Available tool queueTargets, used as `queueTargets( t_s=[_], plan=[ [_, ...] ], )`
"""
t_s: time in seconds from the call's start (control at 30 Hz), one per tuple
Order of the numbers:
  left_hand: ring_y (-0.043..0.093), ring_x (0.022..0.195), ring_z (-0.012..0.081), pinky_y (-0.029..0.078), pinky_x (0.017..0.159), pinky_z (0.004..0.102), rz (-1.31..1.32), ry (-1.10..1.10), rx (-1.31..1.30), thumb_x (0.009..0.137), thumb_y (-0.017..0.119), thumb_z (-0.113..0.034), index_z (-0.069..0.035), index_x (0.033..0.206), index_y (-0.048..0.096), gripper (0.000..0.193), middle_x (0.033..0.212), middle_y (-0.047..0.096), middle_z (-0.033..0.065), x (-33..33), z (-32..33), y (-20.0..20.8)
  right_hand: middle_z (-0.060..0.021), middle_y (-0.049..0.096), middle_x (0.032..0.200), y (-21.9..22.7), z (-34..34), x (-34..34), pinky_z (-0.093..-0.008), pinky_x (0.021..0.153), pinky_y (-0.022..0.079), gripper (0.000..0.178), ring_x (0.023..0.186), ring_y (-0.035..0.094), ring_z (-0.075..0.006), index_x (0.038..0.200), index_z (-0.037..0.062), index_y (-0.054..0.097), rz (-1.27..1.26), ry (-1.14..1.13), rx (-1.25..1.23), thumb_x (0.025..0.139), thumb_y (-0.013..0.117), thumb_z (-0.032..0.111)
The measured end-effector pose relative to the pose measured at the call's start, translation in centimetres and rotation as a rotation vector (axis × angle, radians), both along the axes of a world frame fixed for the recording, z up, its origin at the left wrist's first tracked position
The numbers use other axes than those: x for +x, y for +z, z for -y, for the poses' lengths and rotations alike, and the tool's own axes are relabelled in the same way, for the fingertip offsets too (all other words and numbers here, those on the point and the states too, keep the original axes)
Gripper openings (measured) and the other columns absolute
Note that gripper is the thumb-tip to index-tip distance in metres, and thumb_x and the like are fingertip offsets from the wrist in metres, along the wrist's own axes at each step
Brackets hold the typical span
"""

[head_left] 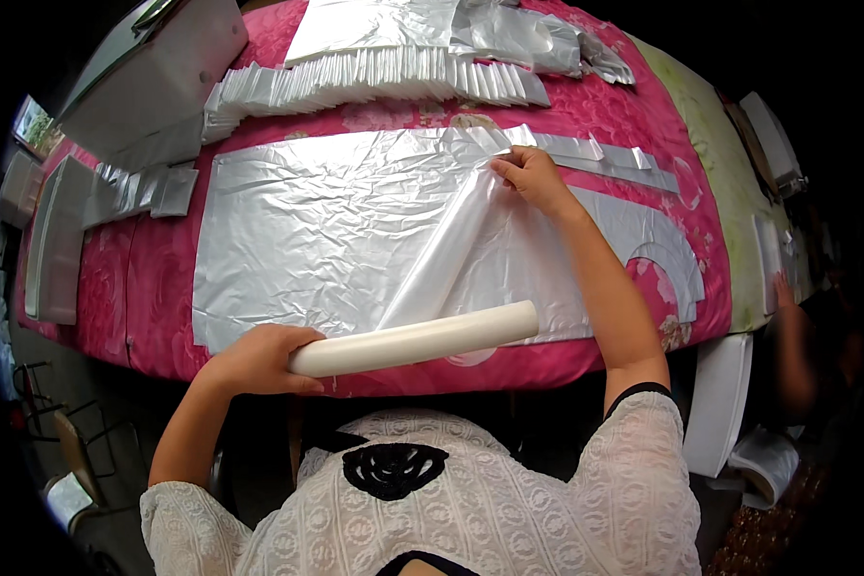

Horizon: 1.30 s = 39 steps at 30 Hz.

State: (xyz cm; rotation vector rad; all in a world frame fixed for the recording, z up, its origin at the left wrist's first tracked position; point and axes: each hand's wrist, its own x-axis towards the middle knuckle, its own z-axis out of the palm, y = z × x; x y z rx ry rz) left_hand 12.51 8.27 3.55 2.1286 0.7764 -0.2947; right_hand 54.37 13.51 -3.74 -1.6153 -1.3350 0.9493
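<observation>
My left hand [259,357] grips the left end of a white roll of film [422,338] held level at the table's near edge. A strip of clear film [446,245] runs from the roll up and away. My right hand [531,178] pinches the far end of that strip, pressing it near the top edge of a large silver foil sheet [307,221] that lies flat on the pink patterned tablecloth [154,317].
A fanned stack of folded silver sheets [374,79] lies at the back, with crumpled foil [528,38] behind it. Silver offcuts [139,190] sit at left, foil strips [624,158] at right. A grey box [163,77] stands far left. Another person's hand [785,288] is at right.
</observation>
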Motion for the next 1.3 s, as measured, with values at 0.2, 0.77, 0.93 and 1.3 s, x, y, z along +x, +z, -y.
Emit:
queueTargets(
  t_s=[0.2, 0.77, 0.93, 1.3],
  plan=[
    [0.057, 0.099, 0.0288, 0.046, 0.085, 0.0398, 0.325, -0.094, 0.697, 0.065, 0.076, -0.024, -0.003, 0.114, 0.055, 0.058, 0.110, 0.058, 0.0118, 5.7, -2.4, -3.0, -0.0001, 0.058, 0.066, 0.5, -2.6, -4.2, -0.0230, 0.055, 0.043, 0.020, 0.060, 0.052, -0.0066, 0.082, -0.0006, 0.064, 0.008, 0.149, -0.043, 0.083, 0.066, 0.019],
    [0.027, 0.133, 0.0368, 0.019, 0.109, 0.0472, 0.289, -0.342, 0.634, 0.079, 0.047, -0.062, 0.003, 0.134, 0.035, 0.086, 0.142, 0.029, 0.0254, 8.0, 5.4, -7.7, -0.0141, 0.057, 0.114, 3.9, 2.2, -8.1, -0.0343, 0.082, 0.047, 0.041, 0.098, 0.057, -0.0244, 0.115, 0.0031, 0.057, 0.188, 0.054, 0.099, 0.081, 0.065, 0.024],
    [0.025, 0.134, 0.0370, 0.018, 0.109, 0.0480, 0.279, -0.323, 0.641, 0.078, 0.051, -0.061, -0.002, 0.135, 0.036, 0.084, 0.143, 0.027, 0.0253, 8.1, 6.5, -7.8, -0.0101, 0.058, 0.111, 2.3, 11.9, -11.8, -0.0372, 0.086, 0.044, 0.048, 0.100, 0.054, -0.0273, 0.123, 0.0100, 0.054, 0.628, 0.344, 0.296, 0.077, 0.066, 0.015],
    [0.021, 0.136, 0.0358, 0.017, 0.110, 0.0476, 0.246, -0.286, 0.639, 0.076, 0.058, -0.053, -0.002, 0.136, 0.034, 0.083, 0.145, 0.023, 0.0238, 8.3, 7.4, -7.8, -0.0085, 0.058, 0.113, 2.1, 12.8, 0.6, -0.0367, 0.086, 0.044, 0.050, 0.098, 0.054, -0.0284, 0.125, 0.0128, 0.053, 0.759, -0.166, 0.116, 0.076, 0.065, 0.010]
  ],
)
